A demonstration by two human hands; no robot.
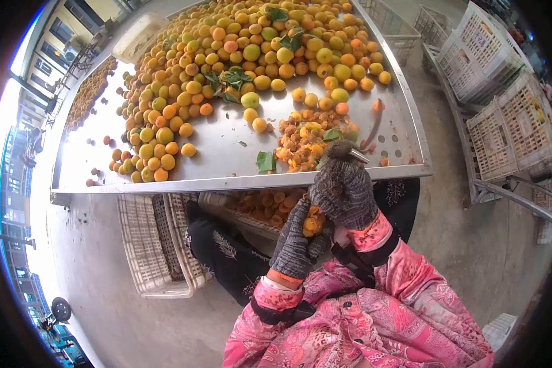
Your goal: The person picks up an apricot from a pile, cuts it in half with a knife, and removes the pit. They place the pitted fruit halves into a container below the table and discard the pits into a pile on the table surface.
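Both my hands wear dirty grey knit gloves, close together just below the table's front edge. My left hand (pixel 295 240) is wrapped round an orange apricot (pixel 313 222). My right hand (pixel 345 191) grips a tool with a metal end (pixel 359 156); its fingers touch the top of the apricot. On the metal table (pixel 227 183), just beyond my hands, lies a heap of pits and pulp (pixel 300 138) with green leaves. A large pile of whole apricots (pixel 227 49) covers the back. Beneath the edge is a crate of apricot pieces (pixel 260 208).
An upright white crate (pixel 144 245) stands on the floor left of my legs. More white crates (pixel 512 126) are stacked on a metal rack at the right. A pale plastic container (pixel 138 38) lies at the table's back left. A curved brown strip (pixel 374 126) lies near the heap.
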